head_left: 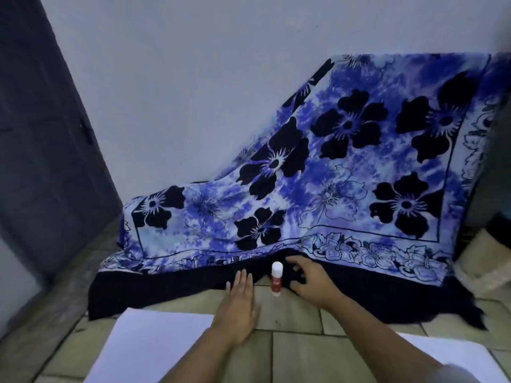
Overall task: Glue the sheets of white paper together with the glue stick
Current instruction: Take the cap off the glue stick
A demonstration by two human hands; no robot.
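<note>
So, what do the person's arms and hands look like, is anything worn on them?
The left hand and right hand wear no gloves, and I see no rings, though the picture is blurred. The left forearm and right forearm are uncovered, no watch or bracelet showing.

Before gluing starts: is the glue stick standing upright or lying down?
Upright: the glue stick stands on the floor, white cap on top.

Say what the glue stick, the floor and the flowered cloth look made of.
Glue stick: likely plastic, smooth; white cap, red labelled barrel.
Floor: seems ceramic or stone tile, matt beige; straight grout lines between slabs.
Flowered cloth: thin printed fabric, fibre unclear; it drapes and folds softly, with a dark fringe at its lower edge.
</note>
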